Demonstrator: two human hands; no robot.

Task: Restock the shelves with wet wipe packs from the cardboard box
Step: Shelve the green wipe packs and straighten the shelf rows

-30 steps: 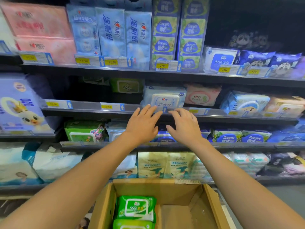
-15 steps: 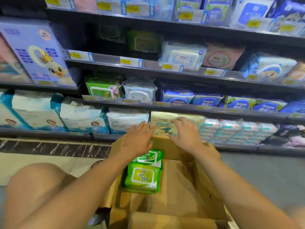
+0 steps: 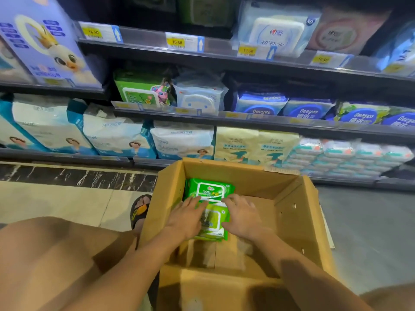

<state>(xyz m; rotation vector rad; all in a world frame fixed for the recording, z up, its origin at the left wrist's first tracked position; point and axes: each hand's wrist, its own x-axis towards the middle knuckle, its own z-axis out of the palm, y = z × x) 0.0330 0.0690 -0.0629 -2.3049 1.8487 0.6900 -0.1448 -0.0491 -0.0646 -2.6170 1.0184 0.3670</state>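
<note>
An open cardboard box [image 3: 298,212] stands on the floor in front of the shelves [image 3: 280,123]. Two green wet wipe packs lie inside along its left wall. The far green pack [image 3: 210,190] shows its white lid label. The near green pack [image 3: 213,222] lies between my hands. My left hand [image 3: 186,218] rests on its left side with straight fingers pointing at the far pack. My right hand [image 3: 241,217] lies over its right edge, fingers spread and nearly flat. Neither hand has lifted a pack.
Shelves hold many wipe and tissue packs: a green pack [image 3: 140,90] and blue packs [image 3: 308,110] on the middle shelf, big bags [image 3: 182,142] on the bottom one. My sandalled foot [image 3: 139,209] is left of the box, my knee [image 3: 51,254] nearer.
My hands came down from the shelf with the white wipe pack into the box and now lie on the near green pack. My view tilted down with them.
</note>
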